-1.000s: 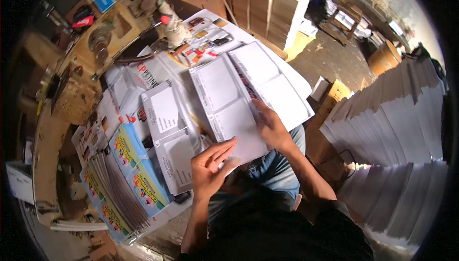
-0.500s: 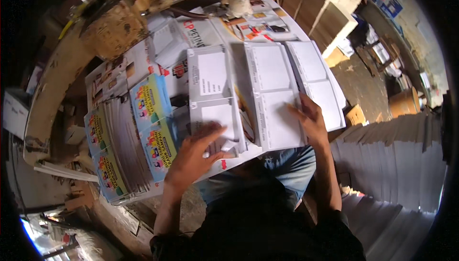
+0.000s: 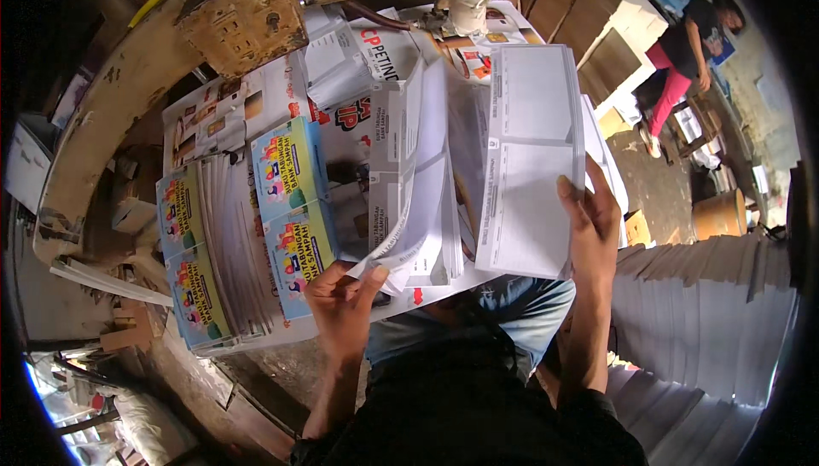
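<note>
My left hand point(image 3: 341, 308) is closed on the near corner of a white printed sheet point(image 3: 433, 167), between thumb and fingers. The sheet curls up off the left pile of printed sheets point(image 3: 388, 137), baring the one beneath. My right hand point(image 3: 595, 231) grips the right edge of a white printed sheet point(image 3: 531, 193), thumb on top and fingers mostly behind. That sheet seems raised and hides much of what lies beneath; whether more than one is held, I cannot tell. At its right, the edge of another white pile point(image 3: 612, 171) shows. All lie on a poster-covered table.
Left on the table stand stacks of blue-and-yellow covers point(image 3: 290, 171) and upright paper bundles point(image 3: 229, 235). A worn machine part point(image 3: 239, 26) overhangs the far left. Large paper stacks point(image 3: 691, 321) rise at my right. Far right, a person point(image 3: 682, 48) stands near cartons point(image 3: 597, 14).
My left hand has taken a sheet's near corner and curled it upward. My right hand has lifted a sheet and moved it rightward over the right pile. A person has come into view.
</note>
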Demonstrator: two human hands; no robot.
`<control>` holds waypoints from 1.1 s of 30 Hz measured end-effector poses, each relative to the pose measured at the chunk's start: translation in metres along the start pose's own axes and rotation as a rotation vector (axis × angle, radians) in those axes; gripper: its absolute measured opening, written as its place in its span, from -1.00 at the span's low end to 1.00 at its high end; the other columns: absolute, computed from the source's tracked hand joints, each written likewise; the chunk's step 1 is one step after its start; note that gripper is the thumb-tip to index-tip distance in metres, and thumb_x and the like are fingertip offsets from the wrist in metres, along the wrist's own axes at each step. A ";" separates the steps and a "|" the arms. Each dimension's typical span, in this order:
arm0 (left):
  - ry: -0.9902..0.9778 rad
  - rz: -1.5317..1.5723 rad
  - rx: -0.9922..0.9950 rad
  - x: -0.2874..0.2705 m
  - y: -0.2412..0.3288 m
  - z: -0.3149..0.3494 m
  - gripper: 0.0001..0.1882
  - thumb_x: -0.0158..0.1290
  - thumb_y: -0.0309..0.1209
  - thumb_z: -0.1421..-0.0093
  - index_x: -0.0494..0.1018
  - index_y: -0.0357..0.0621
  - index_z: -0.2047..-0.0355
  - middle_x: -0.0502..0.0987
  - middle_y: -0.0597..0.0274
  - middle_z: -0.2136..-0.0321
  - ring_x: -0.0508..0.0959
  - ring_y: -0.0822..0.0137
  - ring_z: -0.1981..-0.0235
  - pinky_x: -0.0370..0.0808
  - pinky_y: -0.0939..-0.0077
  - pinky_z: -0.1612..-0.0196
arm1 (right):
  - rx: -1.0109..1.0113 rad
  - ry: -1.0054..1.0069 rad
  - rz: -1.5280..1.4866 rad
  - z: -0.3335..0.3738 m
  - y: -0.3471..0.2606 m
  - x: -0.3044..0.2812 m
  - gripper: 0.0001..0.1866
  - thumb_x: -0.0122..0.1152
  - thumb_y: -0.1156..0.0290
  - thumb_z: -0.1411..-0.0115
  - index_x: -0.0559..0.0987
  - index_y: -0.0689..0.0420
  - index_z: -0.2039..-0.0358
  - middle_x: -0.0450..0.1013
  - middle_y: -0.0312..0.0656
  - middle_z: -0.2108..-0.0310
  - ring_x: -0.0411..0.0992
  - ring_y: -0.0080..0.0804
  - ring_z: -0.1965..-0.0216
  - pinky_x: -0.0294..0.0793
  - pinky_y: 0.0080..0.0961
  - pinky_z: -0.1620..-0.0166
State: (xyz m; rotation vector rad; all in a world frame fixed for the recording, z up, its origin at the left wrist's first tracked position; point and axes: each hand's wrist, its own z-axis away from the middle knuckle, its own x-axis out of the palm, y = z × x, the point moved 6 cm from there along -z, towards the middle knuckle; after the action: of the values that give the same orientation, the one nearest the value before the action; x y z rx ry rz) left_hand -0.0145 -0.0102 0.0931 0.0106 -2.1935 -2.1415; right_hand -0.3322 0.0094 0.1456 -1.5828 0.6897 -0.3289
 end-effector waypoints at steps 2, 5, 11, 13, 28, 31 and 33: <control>-0.020 0.058 0.027 0.000 -0.005 0.003 -0.87 0.23 -0.60 -0.06 0.57 -0.37 0.35 0.61 0.22 0.44 0.52 0.55 0.42 0.44 0.70 0.29 | 0.031 0.004 0.149 0.009 -0.025 0.002 -0.47 0.17 0.45 -0.24 0.32 0.31 -0.19 0.50 -0.25 0.31 0.38 -0.65 0.25 0.32 -0.68 0.10; 0.067 0.136 0.023 -0.007 -0.023 0.006 -0.92 0.23 -0.62 -0.06 0.57 -0.35 0.41 0.59 0.26 0.48 0.53 0.53 0.43 0.44 0.69 0.31 | -0.177 0.065 0.012 -0.003 -0.044 -0.019 -0.47 0.18 0.46 -0.24 0.32 0.33 -0.19 0.50 -0.16 0.15 0.42 -0.61 0.18 0.36 -0.66 0.09; 0.028 -0.309 0.096 0.013 0.011 0.008 -0.78 0.38 -0.50 0.19 0.50 -0.21 0.67 0.42 0.48 0.67 0.29 0.65 0.63 0.18 0.72 0.54 | -0.229 0.095 0.198 0.005 -0.071 -0.033 -0.46 0.20 0.50 -0.21 0.32 0.33 -0.19 0.47 -0.09 0.03 0.43 -0.57 0.11 0.39 -0.62 0.07; 0.034 -0.230 0.150 0.024 0.010 0.007 -0.76 0.38 -0.53 0.22 0.47 -0.20 0.71 0.39 0.49 0.69 0.26 0.66 0.65 0.15 0.71 0.57 | -0.224 0.124 0.191 0.008 -0.074 -0.035 -0.46 0.21 0.50 -0.21 0.32 0.33 -0.18 0.47 -0.10 0.05 0.43 -0.58 0.13 0.39 -0.63 0.08; -0.022 -0.132 0.092 0.031 0.014 0.007 -0.83 0.30 -0.54 -0.01 0.54 -0.34 0.41 0.57 0.24 0.51 0.49 0.59 0.53 0.36 0.72 0.51 | -0.139 -0.128 0.314 0.025 -0.011 0.021 -0.47 0.10 0.55 -0.26 0.24 0.28 -0.22 0.46 -0.13 0.21 0.32 -0.66 0.41 0.34 -0.68 0.33; -0.178 -0.041 0.064 0.026 0.011 0.007 -0.77 0.34 -0.50 0.04 0.54 -0.30 0.39 0.56 0.18 0.41 0.51 0.51 0.41 0.39 0.65 0.39 | 0.104 -0.295 0.085 0.041 0.028 0.069 -0.40 0.10 0.57 -0.23 0.16 0.32 -0.26 0.41 -0.04 0.10 0.37 -0.57 0.31 0.43 -0.60 0.19; -0.475 -0.215 0.218 0.025 0.027 0.003 -0.54 0.41 -0.45 0.14 0.56 -0.29 0.18 0.54 -0.09 0.06 0.46 0.03 -0.10 0.43 0.16 -0.13 | 0.132 -0.322 0.039 0.046 0.056 0.082 -0.42 0.04 0.58 -0.26 0.14 0.33 -0.27 0.39 -0.05 0.06 0.39 -0.49 0.19 0.40 -0.53 0.03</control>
State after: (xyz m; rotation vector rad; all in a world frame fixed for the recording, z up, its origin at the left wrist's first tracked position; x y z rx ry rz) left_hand -0.0386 -0.0078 0.1215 -0.2923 -2.7979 -2.1740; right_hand -0.2549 -0.0032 0.0695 -1.4516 0.4394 -0.0842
